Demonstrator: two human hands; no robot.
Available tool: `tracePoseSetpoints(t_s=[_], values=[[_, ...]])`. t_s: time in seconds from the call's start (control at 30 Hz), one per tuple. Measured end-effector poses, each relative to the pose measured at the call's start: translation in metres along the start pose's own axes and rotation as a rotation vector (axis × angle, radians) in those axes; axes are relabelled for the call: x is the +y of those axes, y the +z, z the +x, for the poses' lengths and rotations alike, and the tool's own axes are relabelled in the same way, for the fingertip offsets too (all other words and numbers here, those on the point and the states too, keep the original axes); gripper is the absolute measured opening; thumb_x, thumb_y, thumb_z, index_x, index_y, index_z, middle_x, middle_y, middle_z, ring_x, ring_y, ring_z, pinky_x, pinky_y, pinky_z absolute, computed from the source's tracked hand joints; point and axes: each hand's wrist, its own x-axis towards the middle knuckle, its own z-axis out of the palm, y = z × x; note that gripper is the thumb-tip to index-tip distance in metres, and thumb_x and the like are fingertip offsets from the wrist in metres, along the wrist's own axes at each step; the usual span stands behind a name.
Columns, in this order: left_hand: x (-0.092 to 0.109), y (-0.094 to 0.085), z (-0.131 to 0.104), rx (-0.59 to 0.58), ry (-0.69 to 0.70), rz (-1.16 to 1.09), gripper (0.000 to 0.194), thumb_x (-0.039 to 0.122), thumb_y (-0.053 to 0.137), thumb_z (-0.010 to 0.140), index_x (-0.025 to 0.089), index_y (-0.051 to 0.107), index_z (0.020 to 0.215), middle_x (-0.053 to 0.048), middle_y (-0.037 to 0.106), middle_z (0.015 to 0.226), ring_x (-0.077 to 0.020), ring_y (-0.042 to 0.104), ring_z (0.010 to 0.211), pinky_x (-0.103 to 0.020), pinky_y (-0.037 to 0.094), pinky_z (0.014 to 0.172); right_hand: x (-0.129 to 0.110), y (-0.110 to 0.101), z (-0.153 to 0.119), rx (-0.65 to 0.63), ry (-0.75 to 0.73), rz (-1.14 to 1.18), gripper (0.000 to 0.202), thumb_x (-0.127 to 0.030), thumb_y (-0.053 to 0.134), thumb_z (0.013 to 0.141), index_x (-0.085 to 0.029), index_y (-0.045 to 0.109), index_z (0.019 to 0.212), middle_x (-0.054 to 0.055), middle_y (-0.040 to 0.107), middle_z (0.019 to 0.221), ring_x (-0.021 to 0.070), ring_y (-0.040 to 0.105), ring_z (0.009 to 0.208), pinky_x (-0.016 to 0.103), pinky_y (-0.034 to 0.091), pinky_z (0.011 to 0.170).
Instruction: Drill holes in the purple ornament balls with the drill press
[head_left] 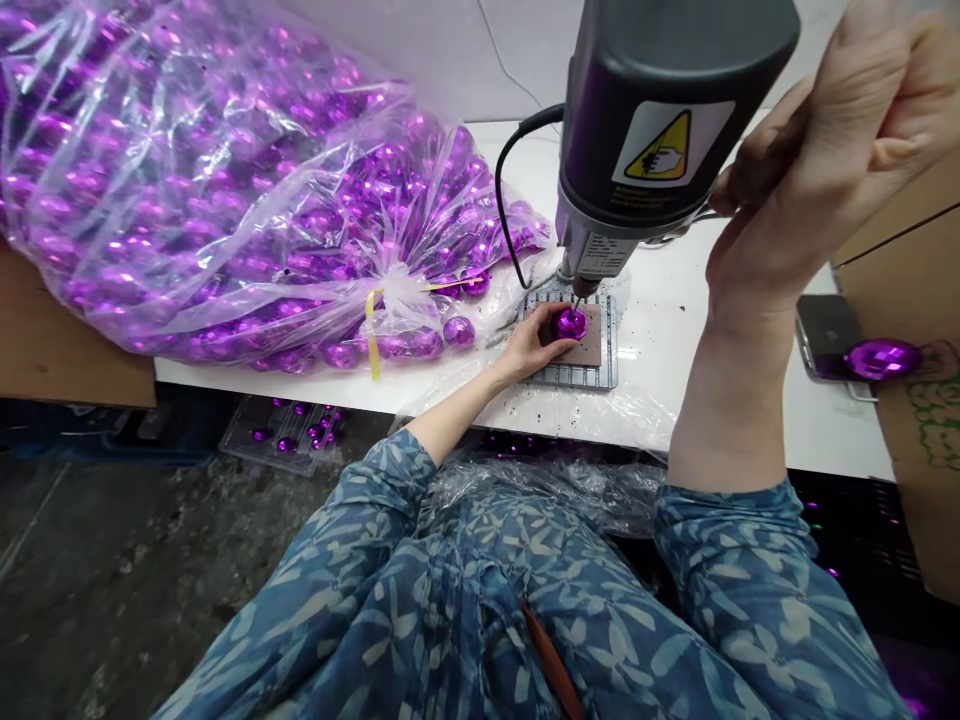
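Note:
My left hand (531, 345) pinches a shiny purple faceted ball (571, 323) between thumb and fingers. The ball rests on a small brown board (592, 345), which lies on the slotted metal base (609, 372) of a bench drill press (675, 60). From the chuck (585, 287), the bit points down at the top of the ball and seems to touch it. Up at the right side of the machine, my right hand (840, 150) is closed around the feed handle, most of which the fingers hide.
A large clear bag (247, 200) of purple balls, tied at its neck, fills the left of the white table (660, 340). Another purple ball (883, 358) sits by a dark phone-like object (829, 335) at right. Cardboard (922, 430) stands beyond. Plastic film (555, 480) hangs over the front edge.

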Motion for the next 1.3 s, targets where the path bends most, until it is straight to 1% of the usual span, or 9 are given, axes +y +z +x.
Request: tracePoseSetpoints(t_s=[0.17,0.37,0.47,0.6,0.73,0.83,0.93,1.13,1.3], values=[[0.002,0.005,0.000,0.029,-0.085,-0.026,0.071,0.059,0.095,0.097,0.024,0.067,0.152,-0.016,0.079,0.148,-0.0392,0.076,0.142,-0.063,0.061,0.127,0.003,-0.001,-0.001,0.008,-0.019,0.018,0.069,-0.077,0.062,0.094,-0.022,0.024,0.076,-0.008,0.023,0.057,-0.0011,0.039,0.046,0.018,0.028,0.044],[0.002,0.006,0.001,0.044,-0.092,-0.044,0.070,0.055,0.097,0.095,0.023,0.068,0.150,-0.017,0.080,0.148,-0.0393,0.075,0.142,-0.065,0.059,0.128,0.005,-0.001,-0.004,0.041,0.000,0.063,0.071,-0.075,0.067,0.092,-0.021,0.025,0.075,-0.009,0.030,0.055,-0.0013,0.030,0.043,0.022,0.023,0.042],[0.001,0.007,0.001,0.048,-0.084,-0.043,0.071,0.056,0.097,0.095,0.023,0.068,0.150,-0.017,0.080,0.145,-0.0391,0.076,0.141,-0.066,0.059,0.129,0.005,-0.002,-0.013,0.080,-0.011,0.112,0.070,-0.073,0.069,0.092,-0.020,0.029,0.071,-0.009,0.028,0.052,-0.0007,0.027,0.041,0.021,0.023,0.041],[0.002,0.007,0.001,0.052,-0.073,-0.041,0.070,0.059,0.096,0.095,0.024,0.068,0.149,-0.016,0.080,0.145,-0.0385,0.076,0.141,-0.065,0.059,0.129,0.006,-0.002,-0.029,0.154,-0.071,0.133,0.074,-0.071,0.070,0.097,-0.016,0.031,0.067,-0.008,0.026,0.051,-0.0020,0.030,0.042,0.019,0.025,0.046],[0.005,0.005,0.000,0.035,-0.083,-0.015,0.072,0.060,0.095,0.097,0.023,0.067,0.151,-0.018,0.079,0.146,-0.0394,0.075,0.142,-0.066,0.060,0.128,0.011,-0.003,-0.043,0.195,-0.126,0.123,0.074,-0.062,0.072,0.104,-0.016,0.026,0.068,-0.007,0.025,0.052,-0.0018,0.033,0.044,0.019,0.023,0.047],[0.007,0.004,0.000,0.036,-0.088,-0.004,0.072,0.061,0.095,0.096,0.024,0.067,0.151,-0.018,0.079,0.146,-0.0398,0.075,0.141,-0.066,0.061,0.126,0.015,-0.006,-0.052,0.206,-0.155,0.096,0.074,-0.058,0.072,0.106,-0.017,0.022,0.070,-0.006,0.016,0.054,0.0005,0.034,0.044,0.022,0.022,0.046],[0.007,0.004,0.000,0.036,-0.078,-0.005,0.072,0.061,0.095,0.097,0.023,0.067,0.151,-0.017,0.079,0.146,-0.0390,0.075,0.141,-0.063,0.060,0.126,0.018,-0.009,-0.058,0.221,-0.170,0.085,0.075,-0.060,0.074,0.105,-0.020,0.021,0.071,-0.005,0.009,0.056,0.0033,0.031,0.043,0.026,0.024,0.045],[0.006,0.006,0.000,0.034,-0.062,-0.010,0.072,0.063,0.092,0.098,0.023,0.066,0.151,-0.016,0.080,0.145,-0.0382,0.076,0.138,-0.060,0.060,0.125,0.030,-0.013,-0.062,0.244,-0.209,0.100,0.072,-0.060,0.075,0.105,-0.022,0.023,0.071,-0.005,0.012,0.056,0.0066,0.024,0.043,0.031,0.024,0.043],[0.001,0.008,0.000,0.053,-0.067,-0.014,0.073,0.064,0.094,0.095,0.023,0.067,0.150,-0.016,0.079,0.146,-0.0388,0.074,0.140,-0.061,0.060,0.126,0.041,-0.017,-0.067,0.259,-0.226,0.108,0.075,-0.060,0.076,0.104,-0.023,0.019,0.073,-0.005,0.009,0.056,0.0064,0.017,0.042,0.031,0.023,0.041]])
